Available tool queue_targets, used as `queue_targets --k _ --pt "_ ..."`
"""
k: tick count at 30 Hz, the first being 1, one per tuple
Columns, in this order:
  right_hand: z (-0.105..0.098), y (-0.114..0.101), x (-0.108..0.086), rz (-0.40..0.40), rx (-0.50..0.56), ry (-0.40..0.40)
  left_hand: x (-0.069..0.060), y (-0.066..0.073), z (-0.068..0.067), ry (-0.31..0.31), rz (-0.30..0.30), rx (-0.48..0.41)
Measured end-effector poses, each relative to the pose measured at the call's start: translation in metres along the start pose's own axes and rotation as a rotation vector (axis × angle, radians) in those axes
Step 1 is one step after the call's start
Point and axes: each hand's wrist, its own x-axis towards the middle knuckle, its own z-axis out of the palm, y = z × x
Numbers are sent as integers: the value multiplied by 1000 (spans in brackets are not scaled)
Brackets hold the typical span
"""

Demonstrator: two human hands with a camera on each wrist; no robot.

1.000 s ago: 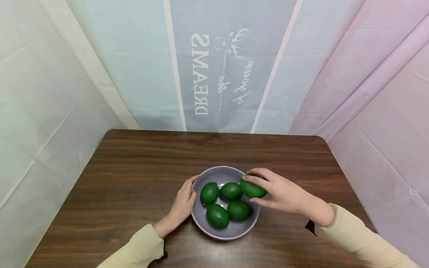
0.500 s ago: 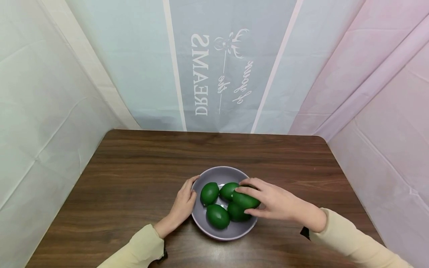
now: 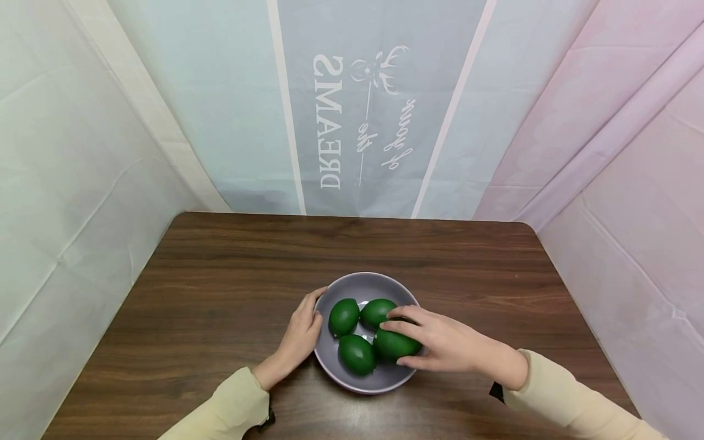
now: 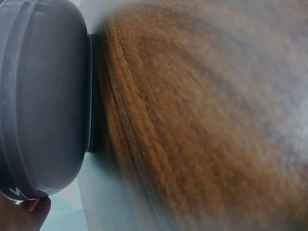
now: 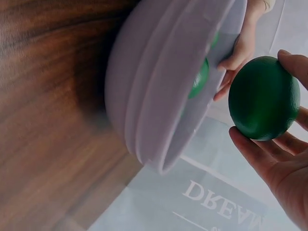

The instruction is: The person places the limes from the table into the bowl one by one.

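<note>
A round grey-purple bowl (image 3: 352, 383) stands on the table with several dark green avocados in it, among them a left one (image 3: 344, 317), a front one (image 3: 357, 355) and a back one (image 3: 377, 313). Over the bowl's right side, my right hand (image 3: 448, 342) grips another avocado (image 3: 396, 344) between thumb and fingers. The right wrist view shows this avocado (image 5: 264, 98) held above the rim. It hides the avocado beneath it in the head view. My left hand (image 3: 299, 330) holds the bowl by its left rim; only fingertips (image 4: 42, 208) show in the left wrist view.
The brown wood-grain table (image 3: 231, 263) reaches back to a blue-grey cloth (image 3: 363, 201) with white lettering. Pale cloth walls stand on the left (image 3: 82, 183) and right (image 3: 638, 232).
My right hand has moved left, toward me and into the bowl area with the gripped avocado, now covering the right-hand avocado. My left hand and the bowl have stayed put.
</note>
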Motion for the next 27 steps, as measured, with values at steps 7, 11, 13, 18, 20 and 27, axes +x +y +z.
queue_targets --k 7,11,13,18,20,27 --pt "10 -2 -4 3 18 -21 0 -1 1 5 7 8" --pt "16 -4 -5 -12 25 -23 -1 -1 1 -1 -1 8" --pt "19 -5 -6 -14 29 -27 -1 -1 1 -5 -5 8" --pt "26 -8 -9 -1 70 -55 -1 -1 1 -6 -4 8" --pt "29 -8 -10 10 80 -71 -2 -1 1 -6 -3 7" --pt "35 -9 -12 12 108 -100 -1 -1 1 -2 3 1"
